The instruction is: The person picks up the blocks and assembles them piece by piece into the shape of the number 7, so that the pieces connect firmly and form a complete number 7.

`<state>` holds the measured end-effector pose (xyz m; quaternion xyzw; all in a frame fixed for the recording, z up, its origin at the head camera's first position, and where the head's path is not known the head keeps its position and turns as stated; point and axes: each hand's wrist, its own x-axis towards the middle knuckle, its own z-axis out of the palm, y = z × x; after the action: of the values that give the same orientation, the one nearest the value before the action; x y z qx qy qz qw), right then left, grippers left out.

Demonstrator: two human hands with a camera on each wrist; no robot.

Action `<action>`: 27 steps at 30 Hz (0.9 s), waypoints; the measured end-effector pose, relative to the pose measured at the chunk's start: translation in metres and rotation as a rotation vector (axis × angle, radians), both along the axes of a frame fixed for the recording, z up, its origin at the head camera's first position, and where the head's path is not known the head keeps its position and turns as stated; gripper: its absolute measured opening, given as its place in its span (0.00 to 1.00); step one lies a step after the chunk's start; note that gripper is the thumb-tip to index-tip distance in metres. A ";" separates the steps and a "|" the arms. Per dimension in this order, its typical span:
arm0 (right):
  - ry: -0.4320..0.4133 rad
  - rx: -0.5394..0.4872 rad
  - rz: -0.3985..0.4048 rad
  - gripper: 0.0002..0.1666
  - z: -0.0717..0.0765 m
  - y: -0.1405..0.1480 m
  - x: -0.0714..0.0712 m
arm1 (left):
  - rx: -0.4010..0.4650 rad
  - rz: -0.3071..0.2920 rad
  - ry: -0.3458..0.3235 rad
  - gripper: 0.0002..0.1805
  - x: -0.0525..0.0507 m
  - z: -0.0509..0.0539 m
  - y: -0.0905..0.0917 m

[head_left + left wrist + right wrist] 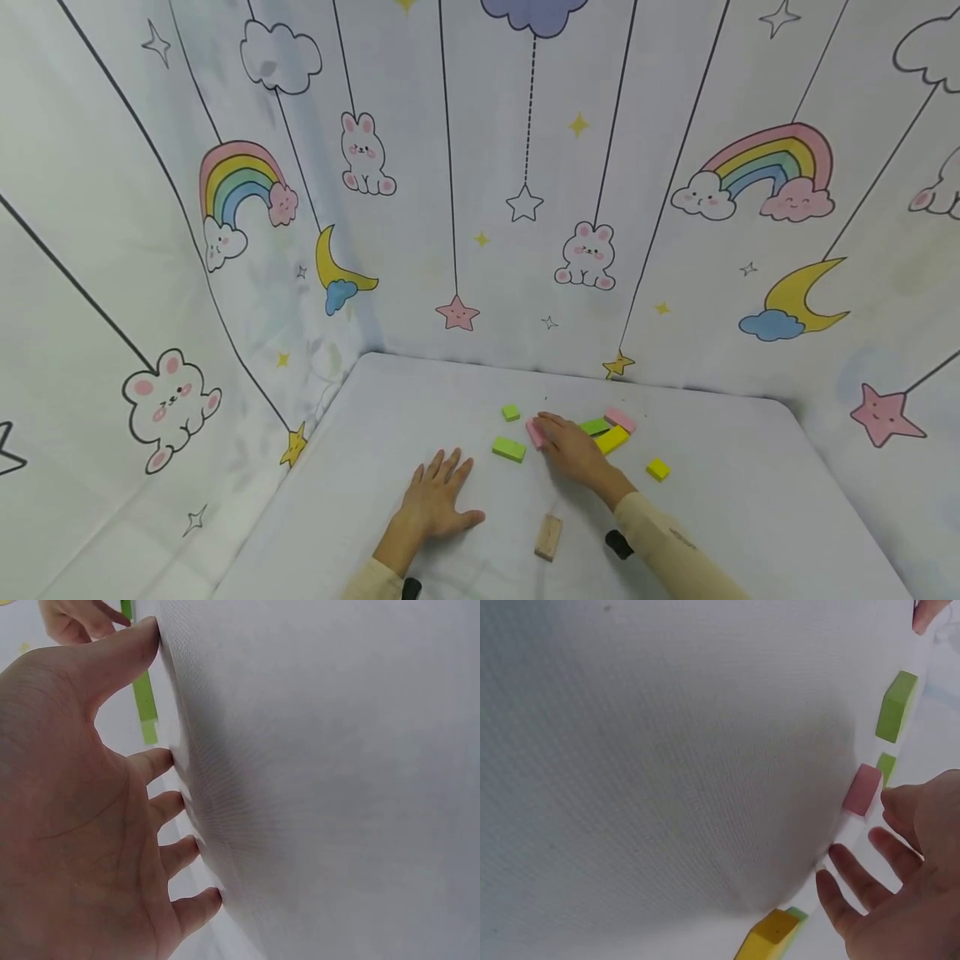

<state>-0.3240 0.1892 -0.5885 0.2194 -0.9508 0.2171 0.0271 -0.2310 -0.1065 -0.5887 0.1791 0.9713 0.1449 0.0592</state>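
My left hand point(437, 500) lies on the white cloth with its fingers spread, holding nothing; the left wrist view shows its fingertips point(196, 904) on the cloth. Farther off, my right hand point(573, 450) is at a pink block point(535, 433), partly covering it in the head view. From the right wrist, that block point(863, 790) sits right beside the thumb, and the other fingers are spread and hold nothing. Whether the thumb touches it I cannot tell. A light green block point(509, 449) and a small green one point(511, 412) lie left of the pink block.
Beyond my right wrist lie a yellow block point(612, 439), a green block point(596, 427) and another pink block point(621, 419), close together. A small yellow block point(657, 469) lies to their right. Nearer me is a plain wooden block point(548, 537). A printed curtain point(480, 167) rises behind the table.
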 end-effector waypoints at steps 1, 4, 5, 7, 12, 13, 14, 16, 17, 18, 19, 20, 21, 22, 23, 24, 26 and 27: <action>0.002 0.003 0.008 0.27 0.000 0.000 -0.001 | 0.001 -0.001 0.001 0.50 0.000 0.001 0.000; 0.003 0.029 0.026 0.28 -0.001 0.000 -0.004 | 0.006 -0.003 0.005 0.49 -0.001 0.002 0.000; 0.008 0.046 0.029 0.28 -0.002 -0.001 -0.005 | 0.008 -0.004 0.006 0.50 -0.001 0.002 0.000; 0.015 0.073 0.031 0.28 -0.003 -0.001 -0.006 | 0.003 -0.005 0.007 0.50 -0.001 0.002 -0.001; 0.047 0.081 0.019 0.25 -0.005 -0.003 -0.008 | 0.006 0.001 0.009 0.50 0.000 0.001 -0.001; 0.051 0.080 0.014 0.25 -0.006 -0.004 -0.008 | 0.010 0.002 0.008 0.50 0.000 0.001 -0.001; 0.055 0.076 0.010 0.24 -0.006 -0.004 -0.008 | 0.014 0.002 0.009 0.50 0.000 0.001 -0.001; 0.062 0.068 -0.003 0.23 -0.006 -0.005 -0.007 | 0.018 0.002 0.007 0.50 0.001 0.002 0.000; 0.064 0.064 -0.009 0.23 -0.007 -0.005 -0.007 | 0.018 0.003 0.007 0.49 0.001 0.002 0.000; 0.061 0.059 -0.014 0.23 -0.006 -0.006 -0.006 | 0.018 0.003 0.006 0.49 0.001 0.003 0.000; 0.056 0.051 -0.020 0.23 -0.006 -0.006 -0.006 | 0.019 0.003 0.007 0.49 0.001 0.003 0.000; 0.054 0.043 -0.023 0.23 -0.006 -0.006 -0.005 | 0.020 0.002 0.008 0.49 0.002 0.004 0.000; 0.050 0.032 -0.027 0.23 -0.005 -0.006 -0.005 | 0.021 0.002 0.006 0.49 0.002 0.004 0.000; 0.046 0.020 -0.028 0.23 -0.005 -0.006 -0.004 | 0.022 0.001 0.006 0.49 0.002 0.004 0.000; 0.039 0.012 -0.030 0.23 -0.004 -0.006 -0.004 | 0.022 0.002 0.007 0.49 0.002 0.004 0.001; 0.034 -0.001 -0.032 0.23 -0.003 -0.006 -0.003 | 0.023 0.002 0.006 0.49 0.002 0.003 0.001; 0.028 -0.015 -0.037 0.23 -0.002 -0.005 -0.002 | 0.021 0.001 0.004 0.49 0.003 0.003 0.000; 0.021 -0.021 -0.041 0.23 -0.002 -0.004 -0.001 | 0.021 0.002 0.000 0.49 0.003 0.003 0.000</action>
<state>-0.3252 0.1848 -0.5902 0.2017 -0.9524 0.2242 0.0437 -0.2284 -0.1062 -0.5861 0.1787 0.9699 0.1549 0.0573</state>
